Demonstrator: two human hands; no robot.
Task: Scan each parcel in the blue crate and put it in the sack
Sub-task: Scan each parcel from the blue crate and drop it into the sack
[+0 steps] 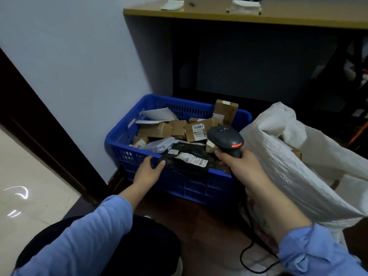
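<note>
A blue crate [127,136] stands on the floor against the wall, filled with several cardboard boxes [196,131], a grey mailer [159,145] and a black plastic parcel [187,162] with white labels draped over its near rim. My left hand [149,169] rests on the near rim, fingertips touching the black parcel's left edge. My right hand [239,166] grips a black barcode scanner [227,139] with a red light, held over the crate's right end. A white woven sack [288,172] stands open just right of the crate.
A wooden desk [249,16] rises behind the crate, with folded cloths on top and dark space underneath. A dark door frame [39,140] runs along the left wall. The scanner cable [247,253] trails across the floor near my knee [119,246].
</note>
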